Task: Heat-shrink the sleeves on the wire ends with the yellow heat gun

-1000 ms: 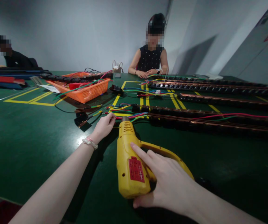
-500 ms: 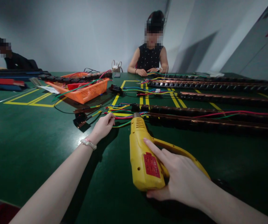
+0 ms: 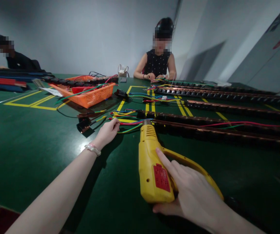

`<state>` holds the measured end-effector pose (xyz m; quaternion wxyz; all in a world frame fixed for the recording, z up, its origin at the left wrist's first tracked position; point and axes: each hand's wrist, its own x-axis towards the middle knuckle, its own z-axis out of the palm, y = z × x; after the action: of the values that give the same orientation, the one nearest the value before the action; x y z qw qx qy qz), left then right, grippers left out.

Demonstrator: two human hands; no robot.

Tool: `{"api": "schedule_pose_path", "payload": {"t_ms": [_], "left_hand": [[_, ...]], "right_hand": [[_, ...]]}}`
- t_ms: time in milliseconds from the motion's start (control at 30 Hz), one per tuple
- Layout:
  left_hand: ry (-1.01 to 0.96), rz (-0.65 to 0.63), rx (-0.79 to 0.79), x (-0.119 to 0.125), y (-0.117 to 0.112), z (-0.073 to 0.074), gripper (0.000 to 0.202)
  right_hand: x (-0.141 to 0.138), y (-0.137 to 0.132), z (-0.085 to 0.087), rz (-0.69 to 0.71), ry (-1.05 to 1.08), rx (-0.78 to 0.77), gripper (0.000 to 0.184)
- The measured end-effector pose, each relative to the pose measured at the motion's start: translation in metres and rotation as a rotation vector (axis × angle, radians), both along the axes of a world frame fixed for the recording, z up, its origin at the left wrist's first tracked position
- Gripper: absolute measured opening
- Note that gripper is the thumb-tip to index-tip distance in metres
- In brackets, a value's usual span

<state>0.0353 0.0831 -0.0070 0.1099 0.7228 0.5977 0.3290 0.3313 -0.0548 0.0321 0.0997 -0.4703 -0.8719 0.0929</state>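
My right hand [image 3: 190, 185] is wrapped around a yellow heat gun [image 3: 152, 165] with a red vent patch on its rear. Its metal nozzle [image 3: 146, 122] points away from me, right at a bundle of coloured wires [image 3: 131, 123]. Those wires run from the end of a long black and copper bar [image 3: 203, 130]. My left hand [image 3: 108, 131] is closed on the wires a little left of the nozzle; the fingertips are partly hidden. A small black and copper part [image 3: 83, 125] with yellow-tipped leads lies just beyond my left hand.
An orange basket [image 3: 88, 97] with wires and parts stands at the back left. More long bars [image 3: 227, 109] lie across the green table [image 3: 44, 156] to the right. One person [image 3: 158, 61] sits opposite, another [image 3: 20, 63] at far left. Red and blue strips [image 3: 5, 83] lie at the left.
The heat gun and my right hand have shifted slightly right and toward me. My left hand stays nearly still on the wires. The view has tilted a little.
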Motion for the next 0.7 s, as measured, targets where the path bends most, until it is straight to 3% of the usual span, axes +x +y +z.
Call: {"api": "schedule_pose_path", "payload": {"t_ms": [300,533,700], "left_hand": [[0.005,0.018,0.026,0.001,0.001,-0.003,0.020],[0.012,0.017,0.016,-0.001,0.003,-0.004,0.026],[0.011,0.004,-0.010,-0.004,0.003,-0.003,0.027]], "right_hand": [[-0.037,-0.011,0.007,0.042,-0.040,-0.139,0.124],[-0.070,-0.010,0.005,0.129,-0.052,-0.057,0.125],[-0.077,-0.007,0.004,0.175,-0.040,-0.021,0.120]]}}
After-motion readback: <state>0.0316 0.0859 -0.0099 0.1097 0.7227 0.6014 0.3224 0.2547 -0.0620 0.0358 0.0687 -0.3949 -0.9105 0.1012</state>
